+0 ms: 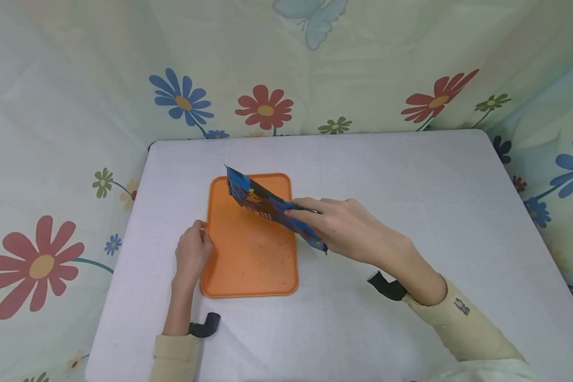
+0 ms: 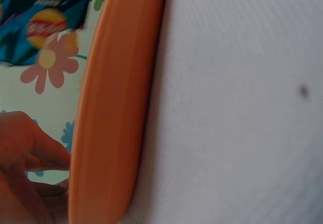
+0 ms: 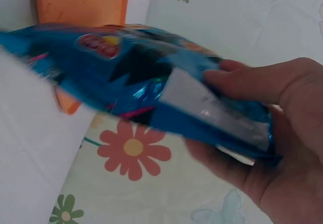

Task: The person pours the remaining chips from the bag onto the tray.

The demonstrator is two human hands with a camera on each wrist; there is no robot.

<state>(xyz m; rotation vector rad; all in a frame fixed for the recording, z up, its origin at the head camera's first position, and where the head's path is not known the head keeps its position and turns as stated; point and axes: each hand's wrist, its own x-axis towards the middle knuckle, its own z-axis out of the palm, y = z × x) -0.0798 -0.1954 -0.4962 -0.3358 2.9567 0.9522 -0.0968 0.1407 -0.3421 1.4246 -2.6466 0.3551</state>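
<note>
My right hand (image 1: 348,228) grips a blue, shiny crisp bag (image 1: 272,206) by one end, thumb on one face and fingers on the other. The bag is held tilted over the upper right part of an orange tray (image 1: 248,265). In the right wrist view, a red and yellow round logo shows on the crisp bag (image 3: 141,77), with a white printed label near the thumb. At the tray's left edge, my left hand (image 1: 193,252) holds the rim with bent fingers. Small dark crumbs dot the tray's surface.
A white-covered table (image 1: 410,180) lies under the tray. Flower-patterned cloth (image 1: 353,90) hangs behind and at both sides. Black straps (image 1: 205,324) stick out at both wrists beside beige sleeves (image 1: 175,355).
</note>
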